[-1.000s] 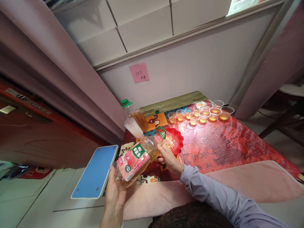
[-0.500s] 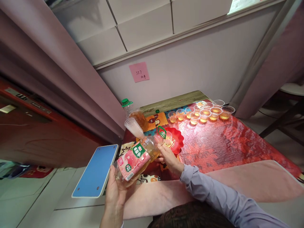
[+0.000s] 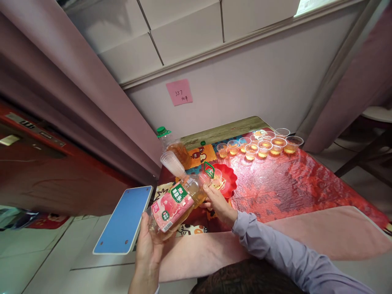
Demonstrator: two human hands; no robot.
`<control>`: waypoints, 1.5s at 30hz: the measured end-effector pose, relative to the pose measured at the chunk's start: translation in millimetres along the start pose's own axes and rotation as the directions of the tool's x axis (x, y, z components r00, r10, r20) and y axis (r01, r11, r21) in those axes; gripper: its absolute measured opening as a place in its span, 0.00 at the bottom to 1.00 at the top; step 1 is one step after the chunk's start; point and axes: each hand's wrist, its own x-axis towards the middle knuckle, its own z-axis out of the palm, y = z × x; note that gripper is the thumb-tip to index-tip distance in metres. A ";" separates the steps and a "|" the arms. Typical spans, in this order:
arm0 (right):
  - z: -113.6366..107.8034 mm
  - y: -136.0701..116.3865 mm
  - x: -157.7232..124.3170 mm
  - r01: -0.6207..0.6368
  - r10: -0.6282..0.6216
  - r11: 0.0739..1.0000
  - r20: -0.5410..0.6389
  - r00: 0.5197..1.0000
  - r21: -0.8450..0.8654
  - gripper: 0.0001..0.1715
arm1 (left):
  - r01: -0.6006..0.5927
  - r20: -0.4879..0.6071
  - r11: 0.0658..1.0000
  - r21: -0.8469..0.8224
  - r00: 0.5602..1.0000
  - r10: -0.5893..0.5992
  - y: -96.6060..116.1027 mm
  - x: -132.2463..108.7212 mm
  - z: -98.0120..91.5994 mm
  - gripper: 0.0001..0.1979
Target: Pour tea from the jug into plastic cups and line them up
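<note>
Both my hands hold a large clear juice bottle with a pink and green label, tilted so its neck points up and right. My left hand supports the base. My right hand grips it near the neck. Under the bottle's mouth lies a red scalloped dish with a clear plastic cup in it; a green handle loop sits at the neck. Beyond the bottle, a stack of clear cups leans over, and a second juice bottle with a green cap stands behind.
Several clear cups with a little yellow liquid stand in rows at the table's back right. A small green cap lies near the back edge. A blue board is at the left, and a pink cloth covers the front edge.
Almost nothing differs. Both hands keep their hold on the tilted bottle, and the cups stay in place.
</note>
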 end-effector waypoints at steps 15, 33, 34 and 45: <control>0.1 -2.4 0.4 0.012 -0.011 1.000 0.030 0.999 -0.021 0.40 | -0.028 0.061 0.999 0.023 0.998 0.027 -0.4 8.9 -15.3 0.40; 1.4 -0.7 1.1 -0.014 0.014 1.000 0.020 1.000 -0.012 0.39 | -0.105 -0.025 0.990 0.090 0.994 0.108 -8.9 15.6 -23.4 0.35; 1.5 -0.8 0.9 -0.012 0.012 1.000 0.022 1.000 -0.012 0.39 | -0.105 -0.027 0.990 0.098 0.994 0.108 -9.3 16.1 -24.4 0.35; 0.3 -3.0 -0.1 0.002 0.000 0.999 0.038 0.999 -0.039 0.38 | -0.131 -0.035 0.984 0.119 0.990 0.136 -8.2 14.0 -19.4 0.33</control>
